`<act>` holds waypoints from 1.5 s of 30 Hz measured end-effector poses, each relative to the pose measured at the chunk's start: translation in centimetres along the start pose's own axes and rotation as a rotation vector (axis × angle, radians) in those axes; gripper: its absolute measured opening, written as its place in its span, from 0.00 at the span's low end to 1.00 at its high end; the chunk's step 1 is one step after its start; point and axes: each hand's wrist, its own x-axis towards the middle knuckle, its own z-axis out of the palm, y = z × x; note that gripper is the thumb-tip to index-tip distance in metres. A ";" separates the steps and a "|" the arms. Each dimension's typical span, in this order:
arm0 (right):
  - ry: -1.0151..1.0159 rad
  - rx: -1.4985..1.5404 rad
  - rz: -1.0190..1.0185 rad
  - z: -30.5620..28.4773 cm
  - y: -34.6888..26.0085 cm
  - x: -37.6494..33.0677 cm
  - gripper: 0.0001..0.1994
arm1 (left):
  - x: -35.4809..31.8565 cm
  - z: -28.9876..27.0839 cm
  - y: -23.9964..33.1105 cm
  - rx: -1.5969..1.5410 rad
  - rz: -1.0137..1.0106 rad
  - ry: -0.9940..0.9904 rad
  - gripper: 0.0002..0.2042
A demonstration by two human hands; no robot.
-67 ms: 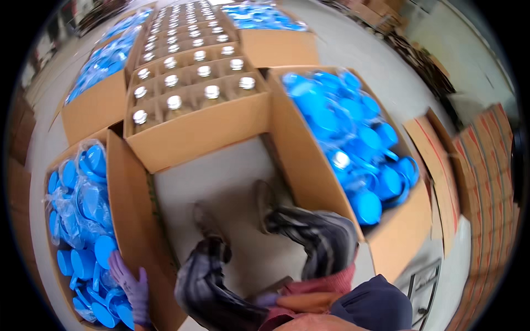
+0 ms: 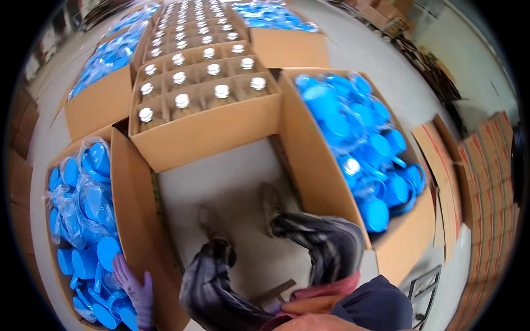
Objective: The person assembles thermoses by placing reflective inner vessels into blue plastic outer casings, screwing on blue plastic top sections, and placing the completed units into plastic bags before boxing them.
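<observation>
head view. writing first: small dark marks show on the back of my left glove, too small to read. a greenish print runs along the foot of the left box (image 2: pixel 141 204), at too steep a slant to make out. red stripes mark the cardboard (image 2: pixel 440 174) and the carton stack (image 2: pixel 486 204) off to the right.

my left hand (image 2: pixel 136 292), in a purple glove, lies over the inner edge of the left box. hand open: fingers nearly straight and close together, thumb spread away. i see nothing gripped. my right hand cannot be made out at my lap, so i cannot tell its state.

blue cups (image 2: pixel 84 263) fill the left box, some in clear plastic, the lower ones bare. the nearest cup is just beyond my left fingertips; contact uncertain. other cups lie below and left of the hand, just beside it.

ahead: divided box (image 2: pixel 207 140) of bottles (image 2: pixel 221 92) with silver caps, each in its own cell. right: a second box (image 2: pixel 312 154) of blue cups, one silver cap (image 2: pixel 351 166) among them. my shoes (image 2: pixel 270 207) stand on the floor (image 2: pixel 221 182) between the boxes.
</observation>
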 end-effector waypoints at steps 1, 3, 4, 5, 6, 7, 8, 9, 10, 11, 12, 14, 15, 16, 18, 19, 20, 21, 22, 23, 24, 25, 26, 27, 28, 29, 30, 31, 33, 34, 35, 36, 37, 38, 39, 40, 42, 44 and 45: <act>-0.077 0.013 0.093 -0.4 1.9 -0.7 0.22 | -2.6 -0.9 1.0 0.004 -0.035 -0.013 0.40; -0.128 0.016 0.153 -2.5 2.2 1.6 0.21 | -1.0 -1.7 -0.3 0.022 -0.054 0.035 0.37; -0.148 0.014 0.177 -3.2 2.3 2.8 0.20 | -0.9 -1.8 -0.8 0.022 -0.062 0.027 0.36; -0.166 0.017 0.205 -3.9 2.4 3.8 0.20 | -0.7 -1.8 -1.2 0.021 -0.068 0.023 0.36; -0.178 0.019 0.227 -4.6 2.3 5.1 0.19 | -0.2 -2.0 -1.3 0.023 -0.056 0.039 0.34; -0.189 0.017 0.239 -5.2 2.1 6.7 0.19 | 0.3 -2.5 -1.3 0.025 -0.041 0.056 0.32; -0.208 0.011 0.242 -5.9 1.8 8.5 0.18 | 0.6 -2.7 -1.4 0.028 -0.027 0.081 0.31; -0.226 0.004 0.251 -6.4 1.6 10.3 0.17 | 0.4 -2.3 -1.7 -0.088 -0.157 0.037 0.32; -0.247 0.004 0.255 -7.0 1.4 12.0 0.17 | -0.9 -2.0 -2.1 -0.201 -0.283 -0.011 0.33; -0.264 0.005 0.256 -7.4 1.0 13.6 0.16 | -2.0 -2.0 -2.2 -0.312 -0.411 -0.058 0.34; -0.279 0.005 0.258 -7.7 0.5 15.3 0.16 | -1.9 -2.6 -2.0 -0.419 -0.538 -0.100 0.36; -0.320 -0.002 0.246 -8.5 -0.5 18.1 0.15 | -0.3 -3.3 0.0 -0.247 -0.425 -0.047 0.33; -0.341 -0.008 0.235 -8.7 -1.1 19.5 0.14 | 0.3 -3.5 0.2 -0.196 -0.379 -0.048 0.33; -0.371 -0.003 0.228 -8.3 -2.2 20.1 0.14 | 0.6 -4.1 -0.1 -0.150 -0.344 -0.057 0.32; -0.406 -0.020 0.202 -8.8 -3.8 22.1 0.13 | 1.3 -4.4 -0.2 -0.099 -0.294 -0.058 0.32; -0.423 -0.032 0.193 -9.1 -4.5 22.5 0.12 | 1.2 -4.6 -0.3 -0.074 -0.270 -0.051 0.32; -0.428 -0.044 0.170 -9.6 -5.4 23.4 0.12 | 1.2 -4.7 -0.3 -0.058 -0.241 -0.034 0.32; -0.440 -0.064 0.151 -9.9 -5.9 24.2 0.12 | 1.2 -4.7 -0.4 -0.039 -0.214 -0.018 0.32; -0.439 -0.074 0.132 -10.3 -6.2 24.8 0.11 | 1.3 -4.6 -0.4 -0.031 -0.198 -0.005 0.32; -0.444 -0.089 0.110 -10.4 -6.5 25.3 0.11 | 1.3 -4.3 -0.2 -0.014 -0.190 0.002 0.32; -0.451 -0.092 0.086 -10.3 -6.6 26.0 0.10 | 1.3 -4.1 -0.1 -0.027 -0.204 -0.034 0.33; -0.456 -0.105 0.068 -10.3 -6.3 26.3 0.10 | 1.2 -4.0 0.4 -0.033 -0.205 -0.025 0.33; -0.459 -0.111 0.031 -10.1 -6.4 26.9 0.10 | 1.0 -3.5 0.3 -0.016 -0.183 0.021 0.31; -0.460 -0.126 -0.005 -10.2 -6.7 27.6 0.10 | 0.1 -2.4 -0.7 0.015 -0.141 0.091 0.30; -0.455 -0.134 -0.049 -10.3 -7.2 28.4 0.10 | -0.5 -1.4 -1.9 0.060 -0.088 0.166 0.28; -0.452 -0.154 -0.112 -10.4 -8.2 29.2 0.09 | -1.7 0.8 -4.9 0.136 0.017 0.283 0.27; -0.451 -0.171 -0.152 -10.3 -8.3 29.2 0.09 | 0.6 1.6 -6.1 0.265 0.222 0.442 0.26; -0.428 -0.199 -0.206 -10.5 -8.7 30.2 0.09 | -0.9 1.5 -5.0 0.176 0.043 0.321 0.25; -0.274 -0.335 -0.413 -11.6 -9.2 33.0 0.09 | 1.7 -2.7 1.0 0.108 -0.099 0.250 0.21; -0.072 -0.458 -0.628 -13.3 -9.9 34.8 0.09 | 1.4 -2.5 0.7 0.128 -0.063 0.312 0.17; 0.072 -0.547 -0.771 -17.8 -14.6 33.0 0.07 | 1.7 -4.8 2.1 0.065 -0.201 0.251 0.14; 0.114 -0.356 -0.877 -20.0 -15.8 33.2 0.07 | 1.7 -4.5 1.7 0.104 -0.242 0.274 0.11; -0.095 -0.179 -0.390 -24.7 -18.5 32.3 0.09 | 3.9 -5.0 1.9 -0.019 -0.282 0.231 0.10; 0.009 0.076 -0.414 -27.4 -20.2 31.0 0.10 | 5.0 -4.9 0.1 0.016 -0.281 0.250 0.09; 0.077 0.339 -0.459 -29.2 -21.6 29.1 0.11 | 5.2 -5.3 -1.2 0.001 -0.309 0.348 0.09; 0.176 0.342 -0.566 -31.5 -22.4 28.2 0.13 | 7.9 -7.0 -1.5 -0.068 -0.264 0.384 0.10; 0.276 0.362 -0.628 -34.4 -22.1 27.4 0.11 | 13.0 -7.9 -2.9 -0.113 -0.193 0.392 0.12; 0.285 0.442 -0.503 -35.7 -20.6 27.2 0.11 | 17.7 -7.4 -4.0 -0.071 -0.158 0.384 0.14; 0.298 0.353 -0.542 -36.1 -20.5 27.1 0.11 | 21.4 -6.6 -4.8 -0.080 -0.103 0.402 0.15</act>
